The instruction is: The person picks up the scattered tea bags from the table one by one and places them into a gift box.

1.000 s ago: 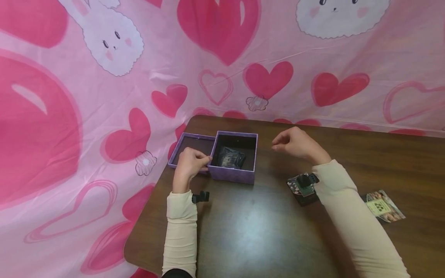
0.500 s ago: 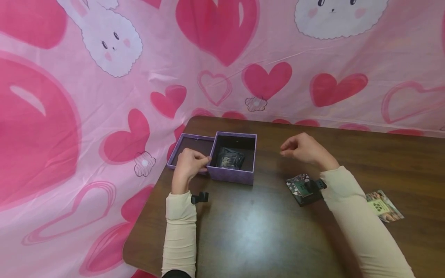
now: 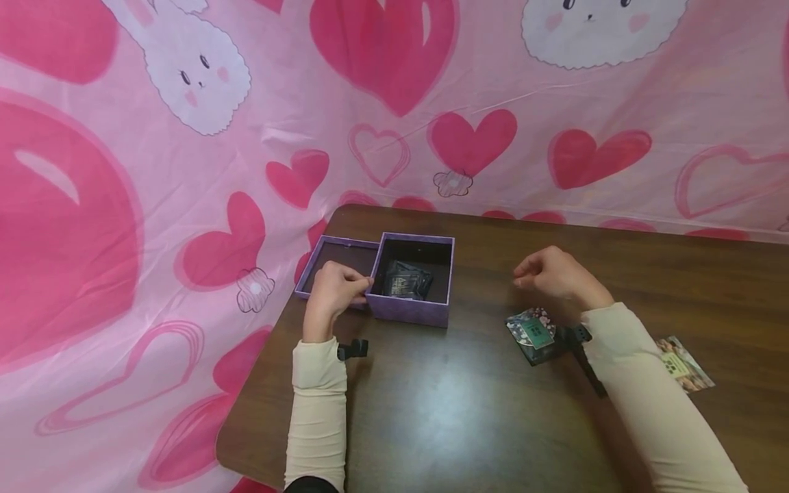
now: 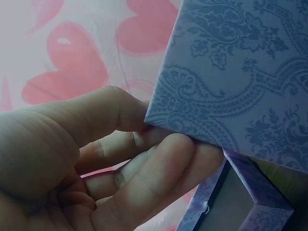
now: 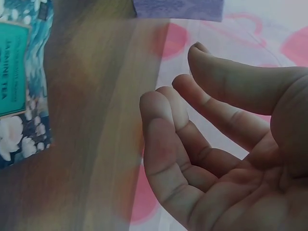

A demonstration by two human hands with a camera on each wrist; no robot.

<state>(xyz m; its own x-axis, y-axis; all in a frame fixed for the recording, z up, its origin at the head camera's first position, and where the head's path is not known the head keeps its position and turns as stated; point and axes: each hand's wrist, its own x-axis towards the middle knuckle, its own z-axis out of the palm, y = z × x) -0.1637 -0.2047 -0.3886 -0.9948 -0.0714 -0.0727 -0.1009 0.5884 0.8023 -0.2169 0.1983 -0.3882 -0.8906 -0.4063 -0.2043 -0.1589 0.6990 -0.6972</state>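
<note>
An uncovered purple box (image 3: 409, 312) stands near the back left of the table, with several dark sachets (image 3: 407, 279) lying inside. My left hand (image 3: 333, 291) pinches the front left corner of this box; the left wrist view has thumb and fingers at the corner of its patterned wall (image 4: 231, 77). Loosely curled and holding nothing, my right hand (image 3: 557, 277) hovers above the table, right of the box. Below it lies a tea packet (image 3: 532, 330) with a green label, which reads "jasmine tea" in the right wrist view (image 5: 14, 82), on top of something black.
The shallow purple lid (image 3: 342, 259) lies inside up against the left side of the box. Farther right, another packet (image 3: 687, 366) with a yellow label is partly covered by the right sleeve (image 3: 653, 390). A pink heart-printed cloth (image 3: 394, 89) hangs behind the wooden table (image 3: 444, 411).
My right hand has drawn away from the box, rightward and toward me, uncovering more of the green-labelled tea packet. The left hand has stayed at the box corner.
</note>
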